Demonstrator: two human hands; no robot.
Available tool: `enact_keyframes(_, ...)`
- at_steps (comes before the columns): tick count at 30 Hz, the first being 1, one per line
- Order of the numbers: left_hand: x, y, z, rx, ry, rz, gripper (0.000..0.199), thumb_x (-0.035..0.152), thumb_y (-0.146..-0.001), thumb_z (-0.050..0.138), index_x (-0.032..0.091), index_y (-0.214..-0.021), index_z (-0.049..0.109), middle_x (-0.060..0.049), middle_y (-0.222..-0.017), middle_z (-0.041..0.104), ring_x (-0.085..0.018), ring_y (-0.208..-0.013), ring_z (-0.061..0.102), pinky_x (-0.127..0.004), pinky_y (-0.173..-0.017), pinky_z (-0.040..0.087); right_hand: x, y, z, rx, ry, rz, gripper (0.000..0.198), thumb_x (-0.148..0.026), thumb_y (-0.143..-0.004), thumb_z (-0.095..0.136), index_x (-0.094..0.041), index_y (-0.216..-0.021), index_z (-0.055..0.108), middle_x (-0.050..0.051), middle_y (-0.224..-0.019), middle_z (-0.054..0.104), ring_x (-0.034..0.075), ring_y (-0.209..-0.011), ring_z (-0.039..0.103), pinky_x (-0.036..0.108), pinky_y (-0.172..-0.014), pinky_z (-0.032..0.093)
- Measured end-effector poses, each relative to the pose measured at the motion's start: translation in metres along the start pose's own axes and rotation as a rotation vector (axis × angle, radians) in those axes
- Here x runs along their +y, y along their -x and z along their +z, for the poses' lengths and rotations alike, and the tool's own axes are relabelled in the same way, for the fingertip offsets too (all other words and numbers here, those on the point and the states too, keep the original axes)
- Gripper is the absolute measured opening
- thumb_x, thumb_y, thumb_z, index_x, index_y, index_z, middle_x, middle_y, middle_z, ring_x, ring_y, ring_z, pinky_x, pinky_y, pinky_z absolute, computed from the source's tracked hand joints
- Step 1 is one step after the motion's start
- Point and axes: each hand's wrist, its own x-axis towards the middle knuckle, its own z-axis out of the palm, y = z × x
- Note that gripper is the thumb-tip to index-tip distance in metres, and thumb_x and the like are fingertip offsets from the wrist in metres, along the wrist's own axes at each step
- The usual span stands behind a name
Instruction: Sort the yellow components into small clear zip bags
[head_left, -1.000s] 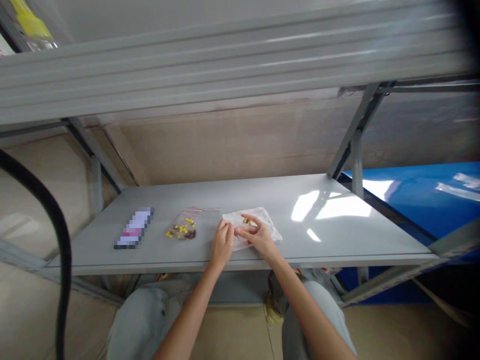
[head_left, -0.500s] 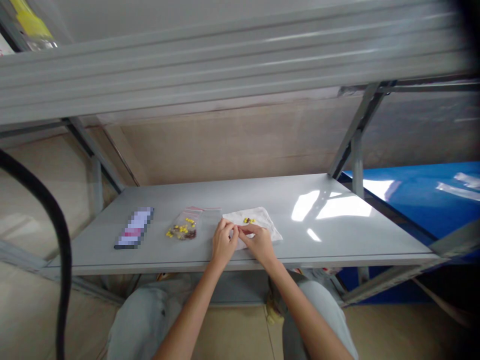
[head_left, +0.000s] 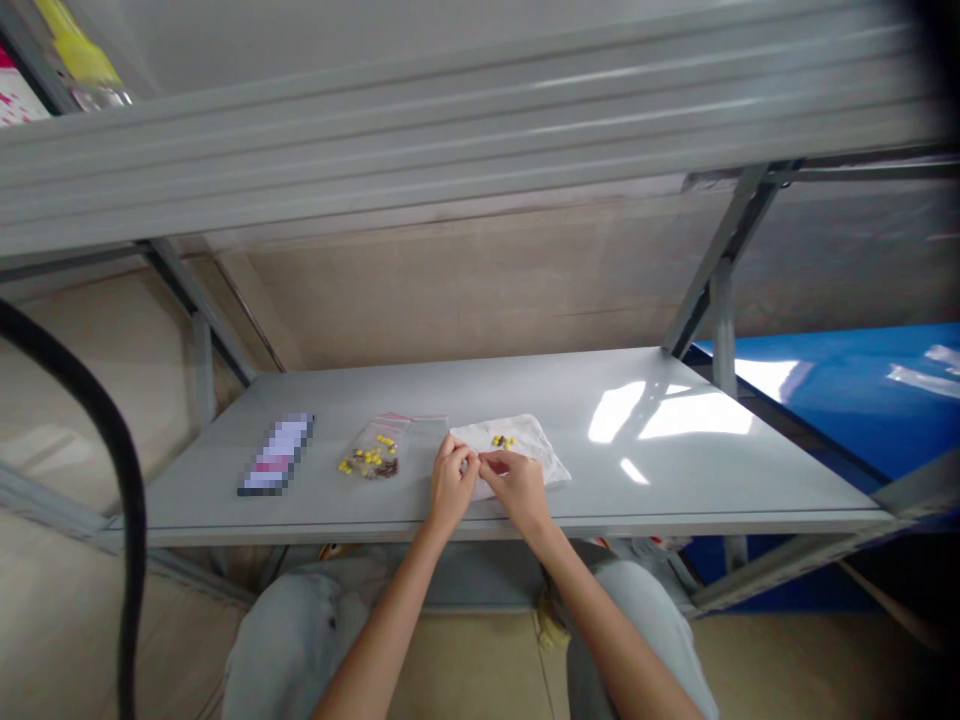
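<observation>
My left hand [head_left: 453,482] and my right hand [head_left: 519,482] meet fingertip to fingertip over the near left part of a white cloth or tissue [head_left: 534,432]. Both are closed in a pinch; whatever lies between the fingertips is too small to make out. Just beyond them on the cloth rests a little cluster of yellow and dark brown beads [head_left: 503,441]. To the left of my left hand are clear zip bags [head_left: 429,428] with reddish seals. Several yellow beads [head_left: 367,456] and dark brown pieces [head_left: 388,467] lie in or on them.
A phone [head_left: 277,455] with a blurred screen lies on the left of the grey shelf board [head_left: 600,505]. An upper shelf beam [head_left: 450,130] crosses above. Slanted metal braces [head_left: 720,260] stand at the sides. A black cable [head_left: 124,480] hangs at far left, and a blue surface [head_left: 862,380] lies right.
The whole view has shifted slightly, so things appear a little further right. My hands keep nearly the same pinched pose over the cloth.
</observation>
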Motion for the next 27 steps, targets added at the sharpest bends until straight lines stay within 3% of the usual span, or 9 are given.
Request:
enact_keyframes(6,0.01,0.003,-0.001,-0.025,-0.114,0.074,0.019,0.013,-0.08,0.045,0.018,-0.062,0.045,-0.001,-0.075,0.045,-0.014,-0.073,0.048,-0.026,-0.069,0.04,0.007,-0.009,-0.006,0.091,0.158,0.05,0.021,-0.027,-0.076,0.055,-0.016,-0.068,0.07,0.009,-0.067,0.07,0.022,-0.062,0.064,0.03,-0.059,0.044)
enact_keyframes(10,0.011,0.003,-0.001,0.009,-0.098,0.054,0.019,0.014,-0.082,0.042,0.018,-0.064,0.045,-0.001,-0.075,0.045,-0.015,-0.074,0.049,-0.026,-0.069,0.04,0.015,-0.012,-0.008,0.1,0.053,-0.036,0.017,-0.027,-0.078,0.054,-0.017,-0.084,0.067,0.005,-0.071,0.069,0.018,-0.064,0.064,0.027,-0.062,0.047)
enact_keyframes(13,0.008,0.003,-0.001,0.084,-0.076,0.019,0.02,0.013,-0.082,0.04,0.018,-0.063,0.044,-0.002,-0.076,0.046,-0.015,-0.076,0.049,-0.026,-0.07,0.04,0.016,-0.009,-0.006,0.014,0.032,-0.145,0.019,-0.024,-0.082,0.049,-0.019,-0.094,0.063,0.004,-0.079,0.067,0.016,-0.07,0.063,0.024,-0.059,0.048)
enact_keyframes(16,0.007,0.003,-0.002,0.112,-0.075,0.031,0.02,0.013,-0.082,0.04,0.019,-0.064,0.044,-0.002,-0.076,0.046,-0.015,-0.077,0.05,-0.027,-0.071,0.041,0.012,-0.005,-0.003,-0.107,0.166,-0.245,0.024,-0.02,-0.086,0.044,-0.022,-0.095,0.066,0.005,-0.09,0.064,0.016,-0.079,0.061,0.025,-0.067,0.047)
enact_keyframes(21,0.01,0.005,-0.006,0.109,-0.105,0.073,0.02,0.014,-0.083,0.039,0.019,-0.063,0.042,-0.002,-0.076,0.046,-0.016,-0.078,0.05,-0.027,-0.07,0.041,0.006,-0.005,-0.005,-0.21,0.312,-0.241,0.023,-0.026,-0.088,0.047,-0.025,-0.099,0.067,0.005,-0.102,0.062,0.016,-0.081,0.06,0.025,-0.068,0.045)
enact_keyframes(24,0.014,0.005,-0.009,0.067,-0.178,0.109,0.019,0.012,-0.082,0.039,0.018,-0.064,0.045,-0.003,-0.076,0.048,-0.017,-0.077,0.05,-0.029,-0.071,0.042,0.008,-0.008,-0.009,-0.26,0.301,-0.251,0.022,-0.023,-0.087,0.048,-0.025,-0.098,0.068,0.003,-0.105,0.064,0.017,-0.089,0.06,0.027,-0.076,0.043)
enact_keyframes(27,0.025,0.006,-0.014,-0.056,-0.35,0.186,0.016,0.01,-0.077,0.044,0.018,-0.064,0.049,-0.003,-0.076,0.051,-0.018,-0.079,0.05,-0.032,-0.073,0.04,0.01,-0.01,-0.011,-0.305,0.31,-0.259,0.025,-0.015,-0.084,0.048,-0.024,-0.092,0.069,0.004,-0.11,0.064,0.018,-0.096,0.059,0.029,-0.082,0.04)
